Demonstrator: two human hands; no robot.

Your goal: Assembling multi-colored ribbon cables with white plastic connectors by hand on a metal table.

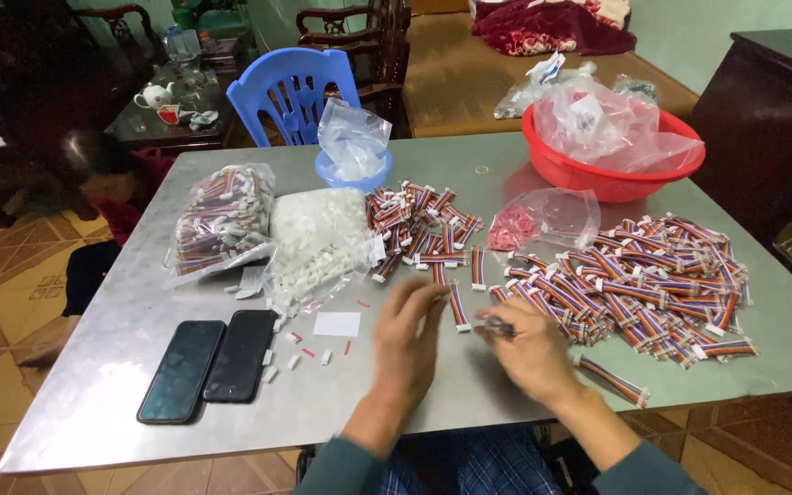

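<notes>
My right hand [532,346] pinches a small wire bundle [497,324] at its fingertips, held just above the table [103,385] near the front edge, w/ the end turned toward my left so both hands can meet on it. Left hand [407,337] is loose, fingers spread, holding nothing; it hovers just beside the bundle, fingertips pointing at the back edge. It's blurred, so can't tell if it touches the sheet metal.

Big heap of striped wire pieces [653,280] lies on the right side of the table, touching distance from my right hand, so picking goes quick. A second, smaller heap [419,225] sits toward the middle-back. One loose piece [614,381] lies apart near the front-right edge.

Left of centre: bag of white connectors [318,243], next to it a bag of wire pieces [222,218], a white slip of paper [336,324], a few stray white & red bits round it. Two dark phones [213,365] lie side by side near the front-left corner, out of the work zone.

At the back: blue bowl [352,172] w/ a clear bag in it, red basin [611,170] full of plastic bags at the back-right, small bag of pink parts [543,220] in front of it. Nothing blocks the hands; the strays by the paper are closest to the left one. A person [103,183] crouches on the floor beyond the left edge; blue plastic chair [291,92] stands behind the table.
</notes>
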